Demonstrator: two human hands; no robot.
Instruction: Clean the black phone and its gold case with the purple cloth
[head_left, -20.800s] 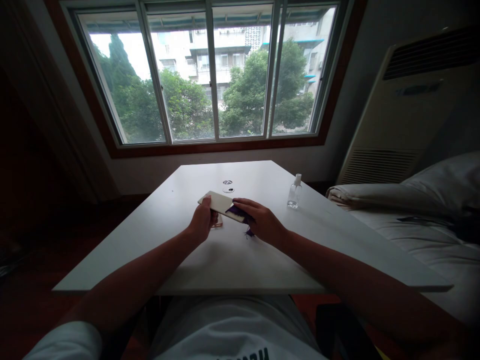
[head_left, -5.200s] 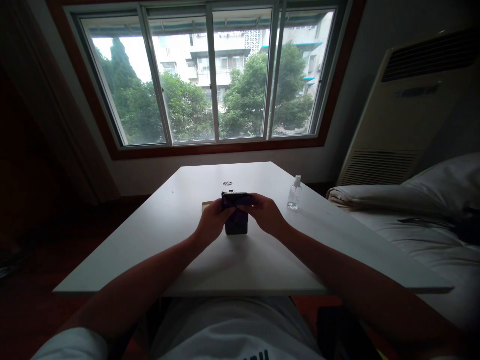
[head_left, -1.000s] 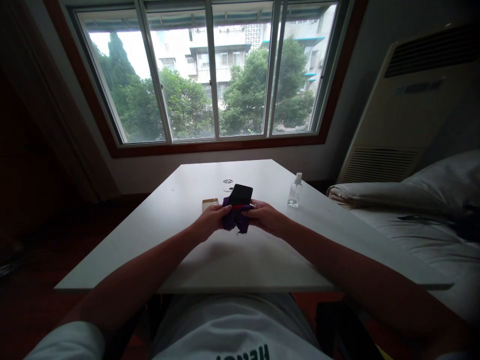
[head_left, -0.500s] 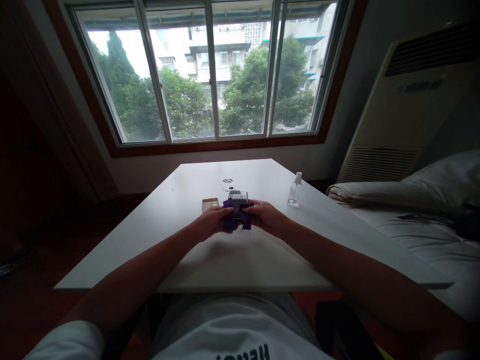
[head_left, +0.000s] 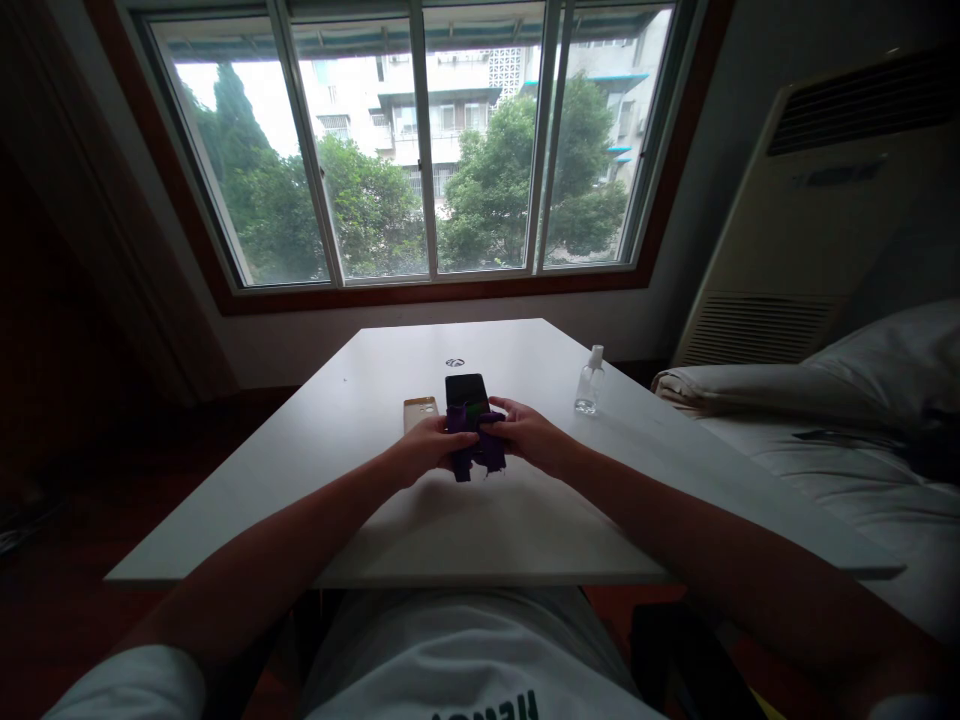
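Note:
Over the middle of the white table, a dark smartphone (head_left: 465, 387) is held up between my two hands, its glossy face towards me. A purple cloth (head_left: 493, 459) with frayed edges lies across its lower part. My left hand (head_left: 430, 446) is closed on the phone's left side, its thumb over the cloth. My right hand (head_left: 531, 437) pinches the cloth against the phone's right side. The fingers behind the phone are hidden. Just beyond my left hand, a gold phone case (head_left: 420, 408) lies on the table, partly covered by that hand.
A clear spray bottle (head_left: 589, 386) with a white cap stands on the table (head_left: 360, 540) to the right of my hands. Behind the phone is a dark round mark (head_left: 455, 362). A bed (head_left: 780, 460) adjoins the table's right side, and a window (head_left: 427, 150) is beyond.
The phone has tilted in my hands, so its dark face now shows instead of the lighter reflecting surface. The cloth has shifted a little with it. Bottle and case stay put.

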